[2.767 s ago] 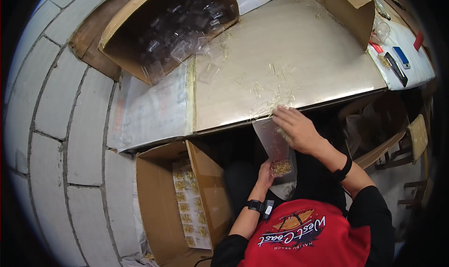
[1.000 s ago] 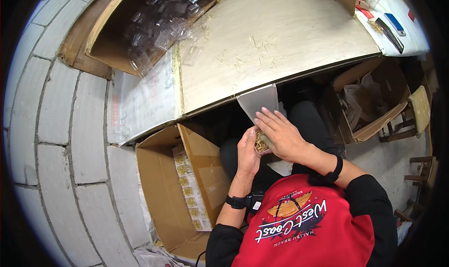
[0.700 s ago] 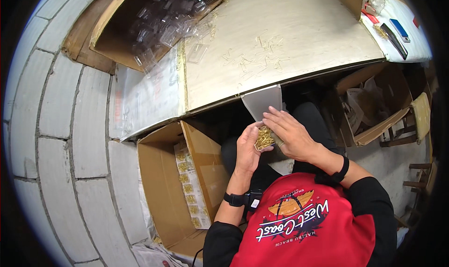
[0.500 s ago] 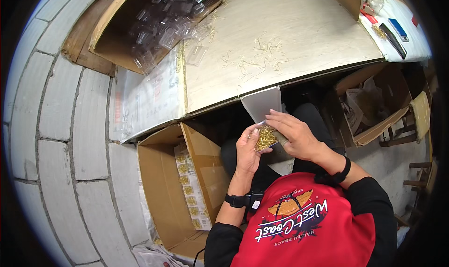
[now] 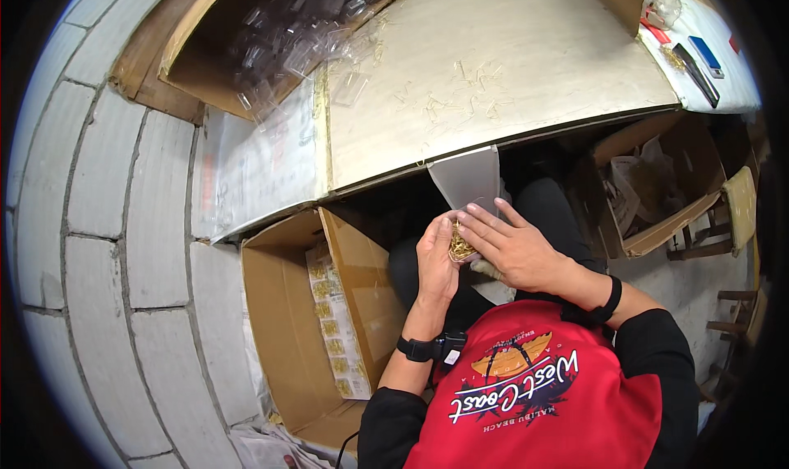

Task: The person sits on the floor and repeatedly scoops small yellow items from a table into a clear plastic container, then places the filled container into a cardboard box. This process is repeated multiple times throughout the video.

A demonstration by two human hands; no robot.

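Note:
My left hand is closed round a small clear plastic box, thumb along its near side. Thin gold wire pieces, like clips or pins, fill the box; their exact kind is too small to tell. Across the top of the box lies my right hand, its fingers stretched out flat and covering part of the contents. Just beyond both hands, a pale grey chute-like panel hangs from the table edge. The box's right side and underside are hidden by my hands.
Loose gold pieces lie scattered on the table. A carton of clear plastic boxes stands at far left. Filled boxes line an open carton below. At right are another carton, a black stapler-like tool and a blue object.
My right hand has slid left over the box with its fingers straighter, so fewer gold pieces show. My left hand keeps its hold, and the view has shifted slightly.

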